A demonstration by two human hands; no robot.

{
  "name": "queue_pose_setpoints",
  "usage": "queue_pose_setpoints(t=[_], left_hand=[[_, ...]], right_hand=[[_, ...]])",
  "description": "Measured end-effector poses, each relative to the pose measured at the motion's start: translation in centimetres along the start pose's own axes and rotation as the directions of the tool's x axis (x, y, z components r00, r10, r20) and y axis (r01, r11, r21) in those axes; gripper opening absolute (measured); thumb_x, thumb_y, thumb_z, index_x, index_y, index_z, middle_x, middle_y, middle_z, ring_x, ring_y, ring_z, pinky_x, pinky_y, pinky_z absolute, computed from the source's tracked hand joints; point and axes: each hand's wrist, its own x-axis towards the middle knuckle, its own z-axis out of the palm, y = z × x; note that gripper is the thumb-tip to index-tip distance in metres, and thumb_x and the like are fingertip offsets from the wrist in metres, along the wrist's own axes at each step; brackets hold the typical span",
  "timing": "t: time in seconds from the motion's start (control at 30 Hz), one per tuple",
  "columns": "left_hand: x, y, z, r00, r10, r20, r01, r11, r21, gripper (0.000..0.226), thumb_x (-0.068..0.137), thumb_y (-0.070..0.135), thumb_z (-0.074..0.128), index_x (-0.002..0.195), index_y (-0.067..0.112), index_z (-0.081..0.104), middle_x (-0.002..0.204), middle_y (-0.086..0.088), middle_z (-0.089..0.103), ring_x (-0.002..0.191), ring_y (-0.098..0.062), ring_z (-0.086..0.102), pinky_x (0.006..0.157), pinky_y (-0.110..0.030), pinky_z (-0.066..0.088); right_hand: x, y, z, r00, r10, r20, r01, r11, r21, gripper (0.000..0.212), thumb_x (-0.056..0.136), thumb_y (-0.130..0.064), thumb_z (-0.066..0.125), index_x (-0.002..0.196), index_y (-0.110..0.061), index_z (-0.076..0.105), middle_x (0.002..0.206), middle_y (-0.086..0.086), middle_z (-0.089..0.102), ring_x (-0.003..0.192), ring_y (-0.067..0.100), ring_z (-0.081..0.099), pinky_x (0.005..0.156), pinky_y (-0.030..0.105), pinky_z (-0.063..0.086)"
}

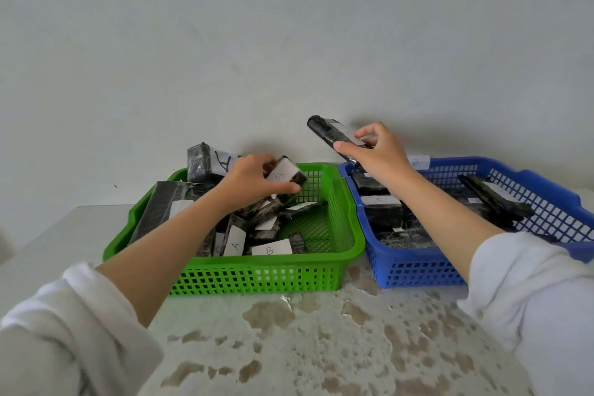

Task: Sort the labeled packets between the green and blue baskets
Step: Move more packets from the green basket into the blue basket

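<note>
Plain indoor room, most likely a home or a small informal workspace; nothing fixes it more closely. A bare, pale grey-white painted wall fills the upper half of the frame, scuffed, with a thin dark mark at upper right. Across the lower frame, a white tabletop with a mottled brown, stone-like pattern butts against the wall. On it, at mid-frame, stand a green plastic lattice basket and a blue plastic lattice basket, household storage ware, side by side.
</note>
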Motion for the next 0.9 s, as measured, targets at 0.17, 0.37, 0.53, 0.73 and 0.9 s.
queue_pose_setpoints(t=[0.17, 0.37, 0.53, 0.73, 0.9], left_hand=[[-3.0, -2.1, -2.3, 0.982, -0.145, -0.122, 0.151, 0.988, 0.042, 0.049, 0.067, 0.056, 0.073, 0.084, 0.011, 0.062, 0.068, -0.003, 0.061, 0.057, -0.015, 0.053, 0.050, -0.022, 0.036], [-5.8, -3.5, -3.0, 0.930, -0.206, -0.303, 0.235, 0.970, 0.061, 0.041, 0.070, 0.057, 0.070, 0.067, 0.021, 0.050, 0.059, 0.006, 0.052, 0.049, -0.007, 0.046, 0.043, -0.014, 0.027], [-6.1, -4.1, -1.4, 0.907, -0.243, -0.345, 0.273, 0.961, 0.040, 0.049, 0.071, 0.058, 0.068, 0.080, 0.012, 0.056, 0.075, -0.004, 0.059, 0.064, -0.018, 0.055, 0.052, -0.026, 0.040], [-6.1, -4.2, -1.4, 0.886, -0.245, -0.395, 0.257, 0.966, -0.021, 0.051, 0.071, 0.059, 0.068, 0.087, 0.011, 0.060, 0.081, -0.004, 0.062, 0.071, -0.019, 0.059, 0.058, -0.031, 0.048], [-6.1, -4.0, -1.3, 0.893, -0.239, -0.381, 0.256, 0.967, -0.005, 0.051, 0.071, 0.059, 0.068, 0.086, 0.011, 0.060, 0.081, -0.004, 0.062, 0.073, -0.020, 0.059, 0.063, -0.035, 0.050]], right_hand=[[-1.8, -0.9, 3.1, 0.946, -0.261, 0.194, 0.308, 0.909, -0.280, 0.059, 0.066, -0.041, 0.079, 0.112, -0.021, 0.047, 0.111, -0.002, 0.054, 0.094, 0.013, 0.051, 0.067, 0.023, 0.040], [-2.2, 0.2, 6.7, 0.903, -0.281, 0.324, 0.413, 0.776, -0.476, 0.061, 0.069, -0.042, 0.078, 0.115, -0.017, 0.044, 0.116, 0.002, 0.051, 0.108, 0.021, 0.045, 0.075, 0.031, 0.037], [-0.8, 0.5, 8.2, 0.890, -0.087, 0.448, 0.404, 0.605, -0.686, 0.073, 0.073, -0.054, 0.070, 0.125, -0.015, 0.038, 0.121, 0.011, 0.054, 0.106, 0.029, 0.051, 0.071, 0.034, 0.041], [-1.2, -0.1, 9.4, 0.871, -0.061, 0.488, 0.462, 0.441, -0.770, 0.075, 0.072, -0.063, 0.064, 0.125, -0.014, 0.046, 0.126, 0.009, 0.053, 0.118, 0.028, 0.046, 0.097, 0.042, 0.038], [-3.4, -2.0, 9.7, 0.733, 0.003, 0.681, 0.466, 0.727, -0.505, 0.028, 0.081, -0.038, 0.068, 0.098, -0.016, 0.064, 0.101, 0.002, 0.064, 0.093, 0.021, 0.060, 0.068, 0.028, 0.045]])
